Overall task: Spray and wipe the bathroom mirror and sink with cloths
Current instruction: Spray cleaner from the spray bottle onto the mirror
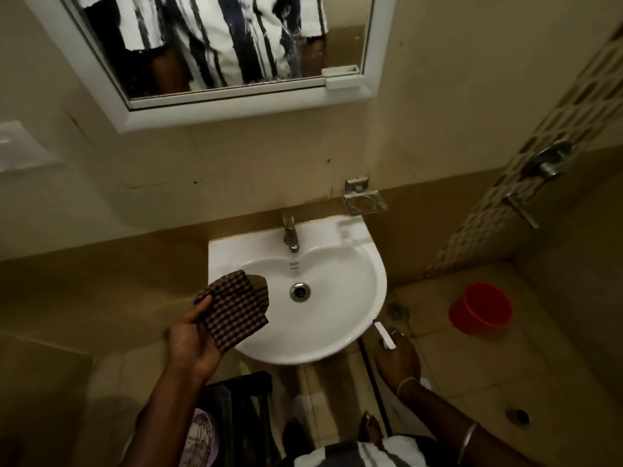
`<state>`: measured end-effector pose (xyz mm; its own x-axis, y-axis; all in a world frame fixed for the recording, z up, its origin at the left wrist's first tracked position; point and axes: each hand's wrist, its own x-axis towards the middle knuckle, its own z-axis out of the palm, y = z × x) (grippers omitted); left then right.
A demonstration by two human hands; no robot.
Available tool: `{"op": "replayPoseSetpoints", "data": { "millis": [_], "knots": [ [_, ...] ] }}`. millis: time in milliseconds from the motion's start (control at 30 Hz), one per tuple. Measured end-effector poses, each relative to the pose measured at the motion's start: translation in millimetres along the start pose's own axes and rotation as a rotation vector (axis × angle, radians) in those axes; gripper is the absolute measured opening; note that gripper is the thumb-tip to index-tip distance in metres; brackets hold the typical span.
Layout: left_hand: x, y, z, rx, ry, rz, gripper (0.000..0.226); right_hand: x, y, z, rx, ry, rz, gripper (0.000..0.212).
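Observation:
A white wall-hung sink (350,318) with a metal tap (290,232) and a drain (300,292) sits below a white-framed mirror (344,35). My left hand (192,342) holds a folded brown checked cloth (236,308) over the sink's left rim, thumb on top of the cloth. My right hand (397,360) grips a white spray bottle (384,335) just off the sink's right front edge, nozzle pointing up toward the basin rim. Most of the bottle is hidden by the hand. Wet streaks show on the mirror glass at the right.
A metal soap dish (364,202) is fixed to the wall right of the tap. An orange bucket (482,311) stands on the tiled floor at right, near a floor drain (397,311). A shower valve (547,163) juts from the patterned right wall. A dark stool (242,399) stands under the sink.

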<state>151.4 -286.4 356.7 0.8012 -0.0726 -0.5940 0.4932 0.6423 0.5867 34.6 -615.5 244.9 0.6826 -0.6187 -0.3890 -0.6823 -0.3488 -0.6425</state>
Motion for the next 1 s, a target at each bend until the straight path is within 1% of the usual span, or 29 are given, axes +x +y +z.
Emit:
{"op": "replayPoseSetpoints", "data": {
  "millis": [67,100,167,233,267,400,567,733,867,1000],
  "knots": [
    [0.2,-1.7,3.1,0.011,-0.018,-0.008,0.029,6.1,-4.6,-4.0,0.038,0.009,0.038,0.005],
    [0.5,-2.8,4.2,0.017,-0.026,-0.013,0.027,9.1,-8.2,-5.6,0.056,0.016,0.051,0.008],
    [0.1,-4.3,6.3,0.023,-0.038,-0.024,0.032,14.2,-18.8,-7.6,0.099,0.05,0.016,0.012],
    [-0.3,-5.1,8.2,0.033,-0.037,-0.028,0.039,19.5,-32.1,-9.7,0.146,0.087,-0.016,0.008],
    [-0.5,-5.1,9.0,0.036,-0.04,-0.029,0.04,23.0,-40.2,-11.1,0.165,0.1,-0.009,0.005],
    [-2.5,-5.7,10.0,0.031,-0.063,-0.036,0.04,40.4,-69.8,-13.2,0.243,0.111,0.055,0.013],
    [-3.0,-3.1,8.1,0.019,-0.072,-0.031,0.042,50.2,-102.5,-13.0,0.251,0.15,0.033,0.01],
    [-6.3,-0.5,11.8,0.013,-0.069,-0.001,0.047,45.4,-103.1,0.2,0.265,0.037,-0.08,0.021],
    [-6.5,2.3,9.7,-0.003,-0.072,0.016,0.052,23.6,-90.7,17.9,0.161,-0.071,-0.113,0.02],
    [-7.8,6.6,6.1,-0.029,-0.065,0.024,0.051,-0.5,-78.9,31.3,0.069,-0.175,-0.184,0.021]
  ]
}}
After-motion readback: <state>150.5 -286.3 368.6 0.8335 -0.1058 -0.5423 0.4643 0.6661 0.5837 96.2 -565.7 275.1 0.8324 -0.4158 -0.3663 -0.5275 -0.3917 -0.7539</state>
